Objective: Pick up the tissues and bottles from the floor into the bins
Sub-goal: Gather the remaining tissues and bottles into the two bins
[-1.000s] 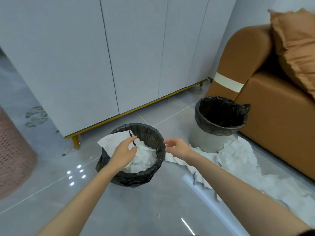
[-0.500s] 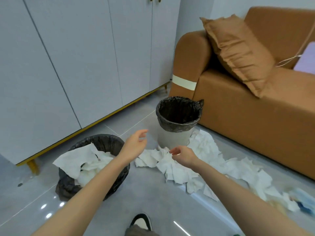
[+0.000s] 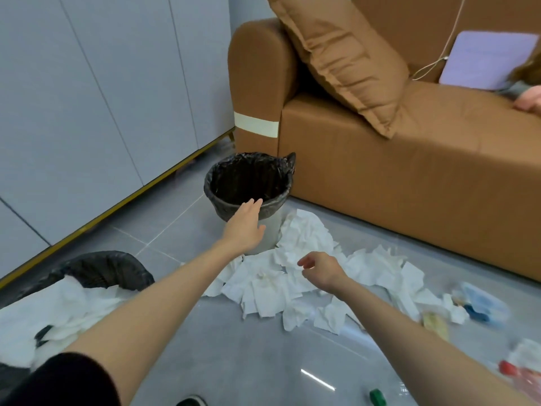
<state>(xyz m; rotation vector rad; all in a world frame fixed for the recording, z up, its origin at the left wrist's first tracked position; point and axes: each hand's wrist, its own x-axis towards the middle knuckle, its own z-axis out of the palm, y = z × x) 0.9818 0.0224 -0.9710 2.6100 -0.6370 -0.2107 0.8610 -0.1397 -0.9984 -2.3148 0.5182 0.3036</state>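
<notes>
The fingers (image 3: 304,260) of the right hand (image 3: 322,272) curl loosely, empty, over the tissues (image 3: 272,285); the left hand (image 3: 244,227) is flat. A small pinch may lift only one sheet, and others could fall beside the bin (image 3: 248,186).

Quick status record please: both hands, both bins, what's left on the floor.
left hand: open, empty, stretched out in front of the grey bin
right hand: fingers loosely curled, empty, over the tissue pile
grey bin: upright by the sofa, black liner, looks empty
near bin: at lower left, black liner, stuffed with tissues
tissue pile: spread on the floor from the grey bin's base toward the right
bottles: blurred, at the right edge, on the floor
</notes>
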